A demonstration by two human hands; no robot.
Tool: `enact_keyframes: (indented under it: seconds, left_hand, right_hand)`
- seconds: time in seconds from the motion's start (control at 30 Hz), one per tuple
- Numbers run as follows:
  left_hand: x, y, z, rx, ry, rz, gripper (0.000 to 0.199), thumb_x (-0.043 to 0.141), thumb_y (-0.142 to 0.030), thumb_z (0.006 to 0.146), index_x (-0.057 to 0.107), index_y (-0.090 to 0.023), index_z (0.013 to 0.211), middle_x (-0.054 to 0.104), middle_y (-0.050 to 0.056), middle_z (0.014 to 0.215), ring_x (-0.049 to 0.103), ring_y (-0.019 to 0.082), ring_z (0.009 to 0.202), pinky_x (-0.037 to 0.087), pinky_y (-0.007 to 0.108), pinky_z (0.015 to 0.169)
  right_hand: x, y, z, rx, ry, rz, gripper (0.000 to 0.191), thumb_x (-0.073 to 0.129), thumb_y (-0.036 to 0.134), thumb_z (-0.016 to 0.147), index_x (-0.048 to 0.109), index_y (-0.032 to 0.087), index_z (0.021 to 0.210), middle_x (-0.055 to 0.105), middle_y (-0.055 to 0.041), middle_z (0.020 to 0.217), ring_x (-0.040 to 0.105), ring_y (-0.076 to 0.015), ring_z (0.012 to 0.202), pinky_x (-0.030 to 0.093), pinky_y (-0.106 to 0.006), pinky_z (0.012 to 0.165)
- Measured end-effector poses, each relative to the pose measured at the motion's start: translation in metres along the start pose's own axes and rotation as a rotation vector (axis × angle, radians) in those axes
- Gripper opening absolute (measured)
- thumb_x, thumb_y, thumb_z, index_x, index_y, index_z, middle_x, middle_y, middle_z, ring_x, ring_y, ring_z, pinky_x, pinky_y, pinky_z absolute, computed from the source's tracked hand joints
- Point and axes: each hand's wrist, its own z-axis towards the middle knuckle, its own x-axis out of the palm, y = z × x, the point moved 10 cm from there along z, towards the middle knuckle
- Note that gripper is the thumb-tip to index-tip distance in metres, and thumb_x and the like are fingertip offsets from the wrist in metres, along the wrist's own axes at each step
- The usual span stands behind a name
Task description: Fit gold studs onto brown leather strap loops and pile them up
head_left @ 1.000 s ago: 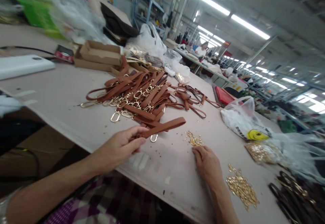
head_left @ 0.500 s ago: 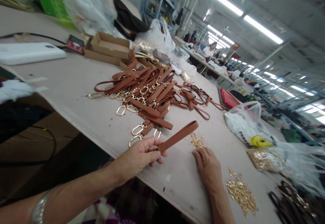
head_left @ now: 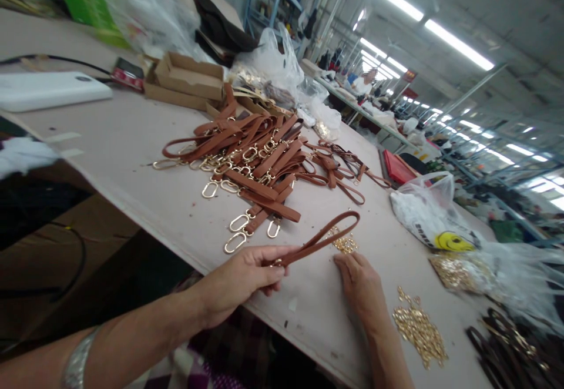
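Note:
Near the table's front edge, my left hand (head_left: 251, 274) pinches one end of a brown leather wrist strap (head_left: 315, 240). The strap's loop points up and to the right, its narrow side towards me. My right hand (head_left: 359, 283) rests on the table beside a small pile of gold metal pieces (head_left: 346, 243). Its fingers are bent together at the pile's near edge, and their tips are hidden. Beyond my left hand lies a heap of brown straps (head_left: 259, 148) with gold oval rings, one gold ring (head_left: 235, 242) lying close to my fingers.
A larger pile of gold pieces (head_left: 420, 330) lies right of my right forearm. Dark straps (head_left: 506, 348) fill the lower right corner. A plastic bag with a yellow smiley (head_left: 453, 241) stands at the right, cardboard boxes (head_left: 189, 77) at the back, and a white device (head_left: 53, 90) at the left.
The strap in my left hand has turned from its flat face to its edge, so its loop shows open. My right hand stays by the small pile, barely moved.

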Motion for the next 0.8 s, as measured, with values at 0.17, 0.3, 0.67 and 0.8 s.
enact_keyframes:
  seconds: [0.17,0.3,0.67,0.8]
  left_hand:
    - [0.000,-0.006,-0.006,0.029,-0.039,0.094,0.041,0.067,-0.040,0.083,0.071,-0.020,0.119,0.059,-0.001,0.079,0.042,0.010,0.065,0.031,0.023,0.059]
    - [0.003,-0.003,-0.007,0.011,-0.038,0.054,0.044,0.065,-0.045,0.084,0.071,-0.018,0.118,0.053,-0.003,0.065,0.038,0.012,0.059,0.028,0.025,0.056]
    - [0.028,0.028,-0.002,-0.078,0.109,0.136,0.036,0.068,-0.020,0.070,0.072,-0.014,0.106,0.059,-0.003,0.068,0.046,0.010,0.057,0.034,0.022,0.055]
    - [0.029,0.031,-0.006,-0.139,0.111,0.087,0.027,0.065,-0.023,0.075,0.074,-0.014,0.099,0.061,-0.001,0.070,0.047,0.009,0.058,0.035,0.020,0.056]
  right_hand:
    - [-0.003,-0.003,0.001,0.066,-0.012,0.012,0.024,0.043,0.028,0.099,0.065,0.021,0.088,0.066,-0.0056,0.086,0.061,-0.0215,0.085,0.044,-0.033,0.078]
    - [-0.009,0.003,-0.014,0.237,-0.098,0.225,0.024,0.044,0.035,0.098,0.064,0.021,0.095,0.069,-0.0033,0.085,0.062,-0.0187,0.077,0.046,-0.029,0.072]
    - [0.018,0.059,-0.047,0.534,-0.153,0.980,0.024,0.065,0.043,0.087,0.071,0.020,0.090,0.072,-0.0014,0.082,0.064,-0.0162,0.076,0.050,-0.027,0.073]
    - [0.018,0.061,-0.057,0.582,-0.158,1.088,0.022,0.067,0.042,0.085,0.071,0.021,0.087,0.070,0.0000,0.074,0.063,-0.0151,0.071,0.051,-0.026,0.068]
